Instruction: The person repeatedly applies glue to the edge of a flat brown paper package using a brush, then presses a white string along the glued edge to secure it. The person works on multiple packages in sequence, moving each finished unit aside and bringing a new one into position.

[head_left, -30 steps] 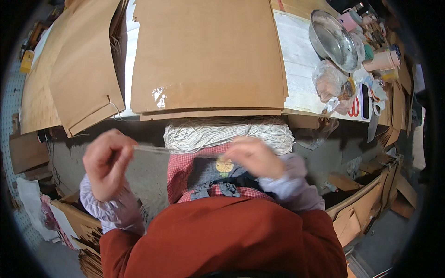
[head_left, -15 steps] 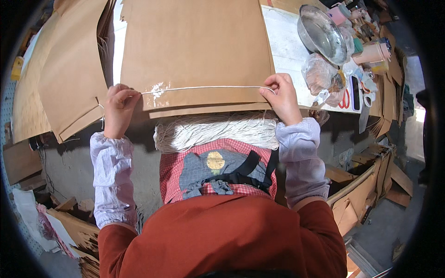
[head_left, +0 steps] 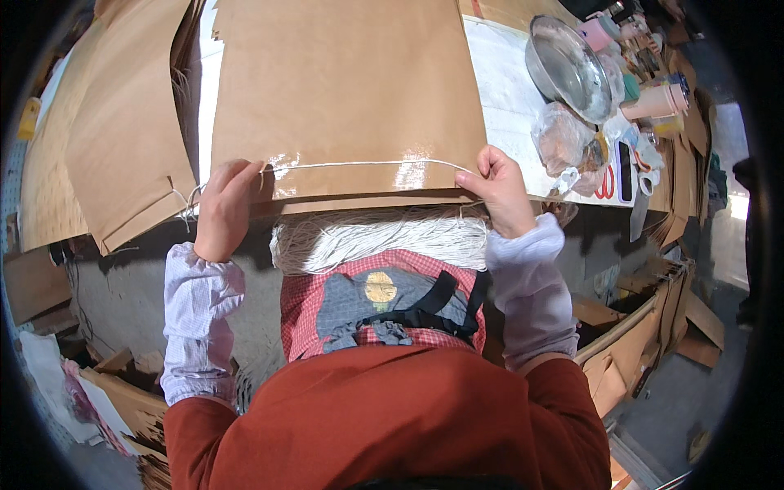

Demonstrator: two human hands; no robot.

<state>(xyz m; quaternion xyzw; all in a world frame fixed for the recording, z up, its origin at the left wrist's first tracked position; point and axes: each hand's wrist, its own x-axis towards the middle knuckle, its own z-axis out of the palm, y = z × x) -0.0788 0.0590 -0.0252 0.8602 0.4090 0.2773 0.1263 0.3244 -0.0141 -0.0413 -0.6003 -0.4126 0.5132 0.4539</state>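
A white cord point(head_left: 359, 164) runs across the near part of a brown paper sheet point(head_left: 343, 82), bowing slightly. My left hand point(head_left: 224, 208) pinches the cord at the sheet's left edge, and a loose end trails out past that hand to the left. At the right edge my right hand point(head_left: 502, 192) has thumb and forefinger closed on the other end. A shiny wet-looking patch point(head_left: 412, 170) lies by the cord toward the right, and a second one is near my left fingers. Below the sheet's edge, a thick bundle of white cords point(head_left: 380, 239) rests across my lap.
On the left lies a stack of brown paper point(head_left: 131, 122) with cord at its near corner. To the right stand a metal basin point(head_left: 567, 69), a plastic bag point(head_left: 562, 139), red-handled scissors point(head_left: 605, 184), a phone point(head_left: 625, 171) and a pink bottle point(head_left: 656, 101). Cardboard boxes point(head_left: 629, 351) sit below.
Both hands have come slightly nearer to me, the left also a little to the right. The cord now bows instead of lying straight. A shiny patch shows at the right of the sheet.
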